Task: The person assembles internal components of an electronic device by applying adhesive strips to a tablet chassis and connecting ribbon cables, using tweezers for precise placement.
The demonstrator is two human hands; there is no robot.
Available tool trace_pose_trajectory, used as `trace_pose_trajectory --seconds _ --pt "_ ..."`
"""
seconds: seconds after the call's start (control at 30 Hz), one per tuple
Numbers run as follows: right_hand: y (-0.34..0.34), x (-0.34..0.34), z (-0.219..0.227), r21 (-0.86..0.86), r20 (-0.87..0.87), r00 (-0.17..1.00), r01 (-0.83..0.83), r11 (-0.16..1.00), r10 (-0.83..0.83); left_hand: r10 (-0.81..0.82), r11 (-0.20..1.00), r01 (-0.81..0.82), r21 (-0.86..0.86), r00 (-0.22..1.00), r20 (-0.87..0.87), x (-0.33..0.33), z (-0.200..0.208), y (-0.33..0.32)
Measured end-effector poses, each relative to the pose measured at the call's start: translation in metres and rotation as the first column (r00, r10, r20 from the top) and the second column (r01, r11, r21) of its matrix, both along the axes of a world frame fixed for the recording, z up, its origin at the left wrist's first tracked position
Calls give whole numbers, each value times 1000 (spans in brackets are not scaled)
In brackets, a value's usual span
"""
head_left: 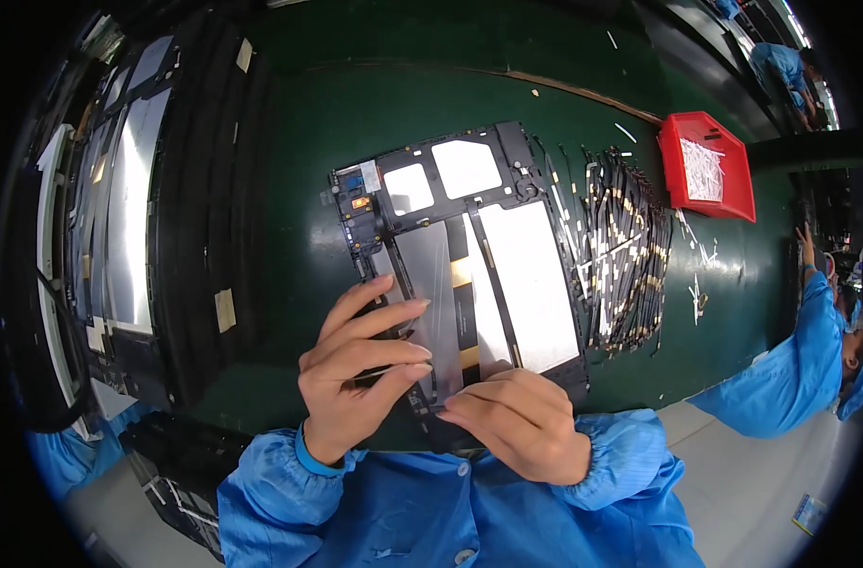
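Device frame (pixel 464 308) and smocks (pixel 777 364) mark an electronics workshop.

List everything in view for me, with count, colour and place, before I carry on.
Device frame: one, black with silver panels, under the hands
Table: one, green, beneath it
Thin strips: many, dark with pale patches, piled right of the frame
Bin: one, red, far right
White pieces: many, inside the bin; others loose nearby
Panels: several, black and silver, left side
Co-workers: at least two, blue clothing, right edge
Packet: one, blue-yellow, floor at lower right
Sleeves: two, blue
Left hand: one, bare, over the frame's lower left
Right hand: one, bare, at its lower edge
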State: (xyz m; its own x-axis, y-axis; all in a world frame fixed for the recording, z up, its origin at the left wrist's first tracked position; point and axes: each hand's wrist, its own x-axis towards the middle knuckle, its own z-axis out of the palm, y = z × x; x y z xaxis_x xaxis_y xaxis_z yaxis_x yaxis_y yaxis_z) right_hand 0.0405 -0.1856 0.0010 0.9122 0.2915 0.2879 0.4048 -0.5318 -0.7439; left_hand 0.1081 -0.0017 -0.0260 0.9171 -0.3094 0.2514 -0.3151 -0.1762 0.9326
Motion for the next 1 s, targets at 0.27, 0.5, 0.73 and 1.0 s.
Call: trace_pose_trajectory --seconds 0.27,0.5,0.73,1.0 --pt "3 2 -2 -210 55 998 -9 978 21 3 1000 -3 2 1000 18 3 -1 1" --pt "5 7 1 -233 49 999 25 972 -14 -6 999 4 38 998 59 5 0 0" --pt "-1 4 -3 -255 74 994 -54 965 76 -30 999 30 15 999 19 7 3 1" --pt "1 4 -1 -261 58 995 -60 964 78 -126 958 79 277 980 154 31 10 -9"
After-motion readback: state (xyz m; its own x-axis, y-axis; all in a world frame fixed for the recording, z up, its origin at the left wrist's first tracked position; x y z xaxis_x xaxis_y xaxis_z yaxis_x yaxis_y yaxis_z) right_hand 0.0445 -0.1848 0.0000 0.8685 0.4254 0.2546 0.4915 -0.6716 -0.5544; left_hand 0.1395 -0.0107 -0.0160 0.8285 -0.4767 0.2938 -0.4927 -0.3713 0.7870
